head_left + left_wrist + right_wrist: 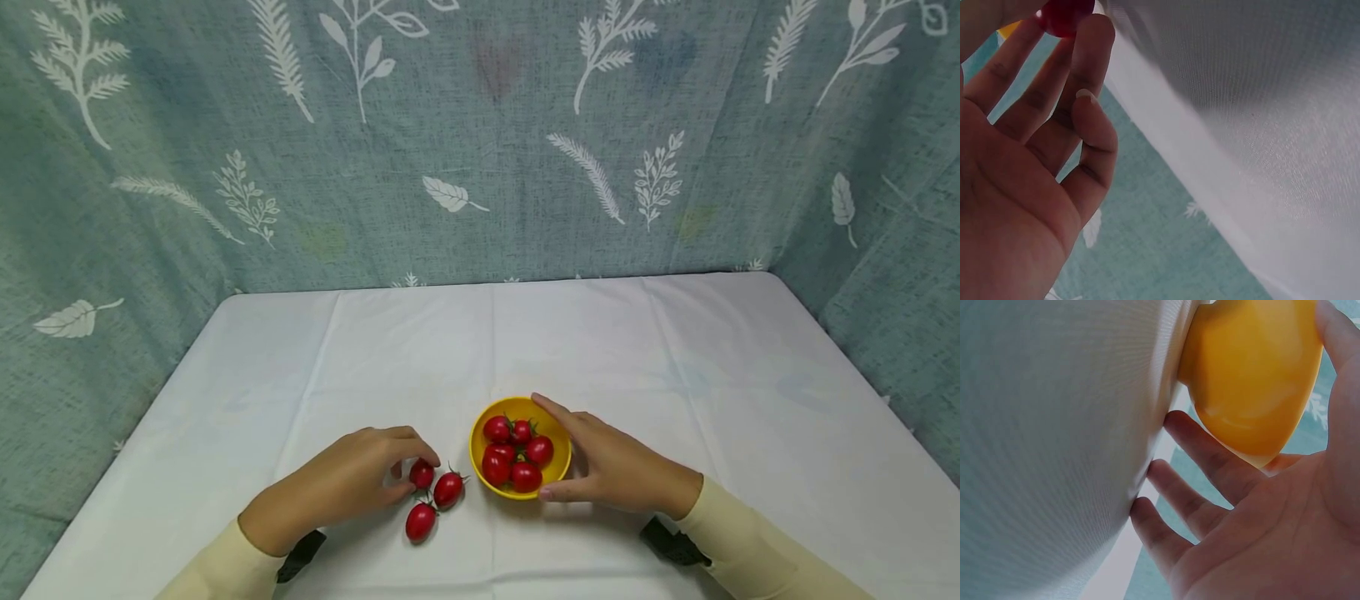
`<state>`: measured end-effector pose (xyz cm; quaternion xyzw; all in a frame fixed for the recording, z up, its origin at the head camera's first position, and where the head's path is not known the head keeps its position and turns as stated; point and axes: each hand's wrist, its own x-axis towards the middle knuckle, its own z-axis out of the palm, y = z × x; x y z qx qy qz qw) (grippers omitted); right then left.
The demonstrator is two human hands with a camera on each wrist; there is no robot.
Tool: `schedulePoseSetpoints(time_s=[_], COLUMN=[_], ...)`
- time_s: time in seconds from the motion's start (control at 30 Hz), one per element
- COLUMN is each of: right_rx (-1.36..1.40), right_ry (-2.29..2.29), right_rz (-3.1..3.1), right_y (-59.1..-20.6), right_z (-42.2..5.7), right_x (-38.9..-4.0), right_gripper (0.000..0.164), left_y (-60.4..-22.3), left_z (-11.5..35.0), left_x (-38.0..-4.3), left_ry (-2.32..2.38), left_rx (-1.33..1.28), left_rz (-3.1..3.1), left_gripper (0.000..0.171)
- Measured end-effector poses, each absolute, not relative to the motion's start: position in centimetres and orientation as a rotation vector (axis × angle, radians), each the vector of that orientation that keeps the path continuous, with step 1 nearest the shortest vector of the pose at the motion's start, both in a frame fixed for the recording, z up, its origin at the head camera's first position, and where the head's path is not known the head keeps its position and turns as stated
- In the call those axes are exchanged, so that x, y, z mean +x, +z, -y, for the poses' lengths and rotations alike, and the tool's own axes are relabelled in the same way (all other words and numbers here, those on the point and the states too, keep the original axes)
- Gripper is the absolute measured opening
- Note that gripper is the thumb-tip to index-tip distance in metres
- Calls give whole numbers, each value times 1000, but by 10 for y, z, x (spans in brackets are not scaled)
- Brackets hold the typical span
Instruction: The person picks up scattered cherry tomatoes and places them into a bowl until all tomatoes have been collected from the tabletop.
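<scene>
My left hand [360, 471] pinches a red cherry tomato [422, 475] close over the white cloth; in the left wrist view that tomato [1066, 15] shows at the fingertips. Two more cherry tomatoes, one at the right [448, 490] and one nearer me [421, 523], lie beside it with green stems. A yellow bowl [561, 475] holding several cherry tomatoes [526, 477] stands to their right. Alongside the bowl, my right hand [615, 467] spreads thumb and forefinger at its rim. In the right wrist view, the other fingers [1188, 440] stretch out below the bowl wall [1254, 375], tips at the cloth.
A white cloth [405, 350] with fold lines covers the table. Green-blue fabric [480, 150] with white leaf prints hangs behind the table and along both sides. Dark wrist devices [675, 542] sit under both wrists.
</scene>
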<state>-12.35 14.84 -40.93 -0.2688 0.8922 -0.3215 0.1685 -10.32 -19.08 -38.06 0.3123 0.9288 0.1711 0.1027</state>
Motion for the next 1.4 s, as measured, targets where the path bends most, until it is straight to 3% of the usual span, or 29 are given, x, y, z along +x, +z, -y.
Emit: schedulePoseSetpoints(time_s=[0.47,1.4], right_rx=[-765,-764], right_ry=[-921,-911], right_rz=[-2534,-2540], right_y=[-409,-411], right_z=[-149,-149], right_x=[-123,-123], right_gripper=[104,104], left_y=[-379,-366], left_z=[190,140], left_x=[-107,-120], left_ry=[500,664], left_rx=[861,1107], left_rz=[-2763,-2986], left_gripper=[24,33])
